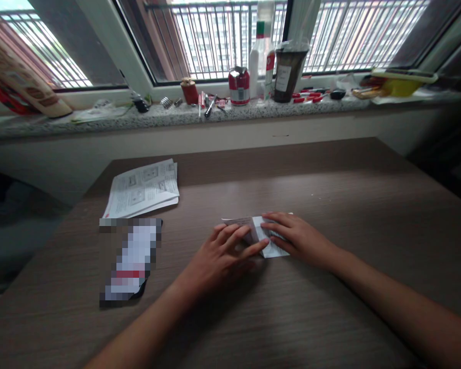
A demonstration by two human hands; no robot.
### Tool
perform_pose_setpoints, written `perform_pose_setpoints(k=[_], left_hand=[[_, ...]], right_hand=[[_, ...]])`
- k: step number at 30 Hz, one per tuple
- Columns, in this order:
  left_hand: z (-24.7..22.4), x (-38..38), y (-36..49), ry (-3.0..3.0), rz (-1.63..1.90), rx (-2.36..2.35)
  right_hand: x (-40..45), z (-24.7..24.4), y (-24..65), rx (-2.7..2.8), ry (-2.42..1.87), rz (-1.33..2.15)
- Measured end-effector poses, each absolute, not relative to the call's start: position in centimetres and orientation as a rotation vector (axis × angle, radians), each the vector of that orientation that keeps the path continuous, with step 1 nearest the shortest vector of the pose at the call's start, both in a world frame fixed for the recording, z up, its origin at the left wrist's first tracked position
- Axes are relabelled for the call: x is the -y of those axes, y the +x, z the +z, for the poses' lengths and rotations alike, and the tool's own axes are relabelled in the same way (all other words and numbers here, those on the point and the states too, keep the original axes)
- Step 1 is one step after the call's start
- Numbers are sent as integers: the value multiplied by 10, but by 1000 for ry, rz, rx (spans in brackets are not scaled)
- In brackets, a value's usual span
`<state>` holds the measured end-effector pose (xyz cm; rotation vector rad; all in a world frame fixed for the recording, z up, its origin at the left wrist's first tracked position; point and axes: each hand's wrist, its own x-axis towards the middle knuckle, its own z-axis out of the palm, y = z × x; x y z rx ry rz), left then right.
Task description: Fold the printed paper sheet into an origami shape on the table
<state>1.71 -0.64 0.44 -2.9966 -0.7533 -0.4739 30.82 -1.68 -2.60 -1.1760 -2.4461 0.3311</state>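
A small folded sheet of printed paper [271, 250] lies on the brown table in front of me, with a crease near its middle. My left hand [230, 248] rests over its left part, fingers spread and slightly bent, the thumb reaching toward the crease. From the other side, my right hand [294, 236] lies on the paper's right part with its fingers stretched out. Both hands cover much of the sheet, so most of its print is hidden.
Folded printed sheets [144, 187] lie at the table's back left, a blurred-out phone-like object [134, 261] nearer me. Along the windowsill [169, 119] stand a red can [239, 87], a dark drink cup [288, 74], a white bottle [255, 64], a yellow container [401, 87] and small tools.
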Motion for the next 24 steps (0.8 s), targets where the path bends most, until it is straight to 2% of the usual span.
perform_pose_setpoints(k=[4, 11, 24], left_hand=[[9, 8, 20, -2912, -626, 654], [-1, 4, 23, -3154, -424, 707], [0, 0, 16, -3193, -436, 822]], right_hand=[[18, -27, 309, 2451, -1181, 327], [18, -28, 312, 2456, -1177, 328], [23, -3, 337, 2559, -1004, 512]])
